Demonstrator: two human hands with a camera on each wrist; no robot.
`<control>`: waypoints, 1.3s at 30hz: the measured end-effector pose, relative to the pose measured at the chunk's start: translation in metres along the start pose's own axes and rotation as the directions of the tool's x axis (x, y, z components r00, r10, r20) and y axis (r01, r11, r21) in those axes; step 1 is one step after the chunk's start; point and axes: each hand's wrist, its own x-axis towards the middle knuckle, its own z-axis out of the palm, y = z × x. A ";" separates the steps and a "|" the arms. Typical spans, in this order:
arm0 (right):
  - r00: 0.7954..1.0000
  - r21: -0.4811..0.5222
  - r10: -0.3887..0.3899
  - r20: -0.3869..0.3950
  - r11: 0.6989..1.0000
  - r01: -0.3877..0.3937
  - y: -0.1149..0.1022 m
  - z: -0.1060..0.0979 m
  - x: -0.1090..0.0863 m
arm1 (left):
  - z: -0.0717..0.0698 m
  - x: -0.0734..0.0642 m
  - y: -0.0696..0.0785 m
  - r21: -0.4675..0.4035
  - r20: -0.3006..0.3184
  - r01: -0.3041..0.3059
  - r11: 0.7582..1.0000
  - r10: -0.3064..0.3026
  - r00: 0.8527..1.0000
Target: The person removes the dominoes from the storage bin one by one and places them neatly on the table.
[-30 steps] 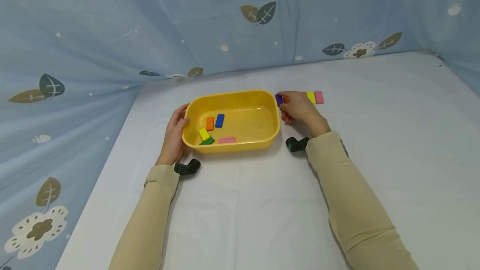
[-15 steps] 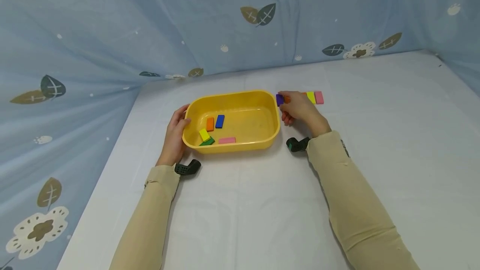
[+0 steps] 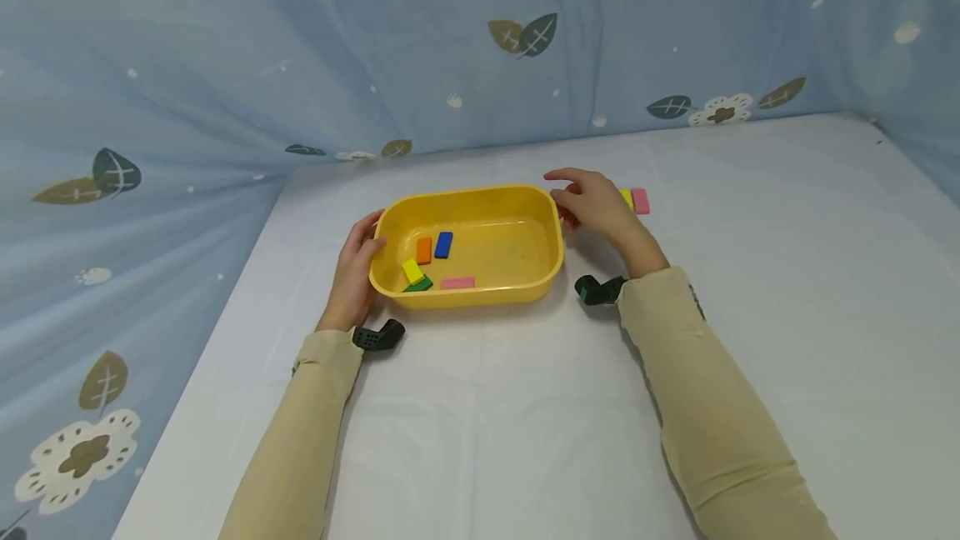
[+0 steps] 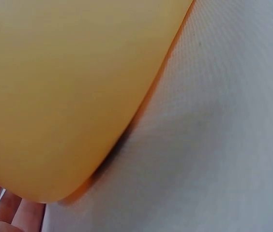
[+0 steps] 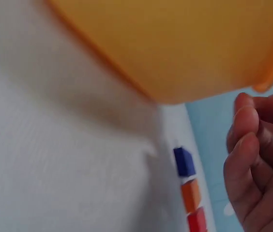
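Observation:
A yellow plastic tub stands on the white cloth. My left hand grips its left end, thumb over the rim and fingers along the outside. Inside the tub lie small flat blocks: orange, blue, yellow, green and pink. My right hand is raised by the tub's right rim, index finger extended, holding nothing visible. Below it, a row of blocks runs rightward: dark blue, orange, red, yellow and pink. The hand hides part of this row in the head view.
A white cloth covers the table. Behind and to the left hangs a blue curtain with leaf and flower prints. Black devices are strapped to both wrists.
My right hand has let go of the dark blue block at the row's left end and risen toward the tub's right rim. My left hand keeps its grip on the tub.

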 end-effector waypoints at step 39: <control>0.871 -0.256 -0.176 0.458 0.913 0.319 -0.078 0.055 -0.026 | 0.003 -0.001 0.004 0.010 0.001 0.017 1.000 -0.017 1.000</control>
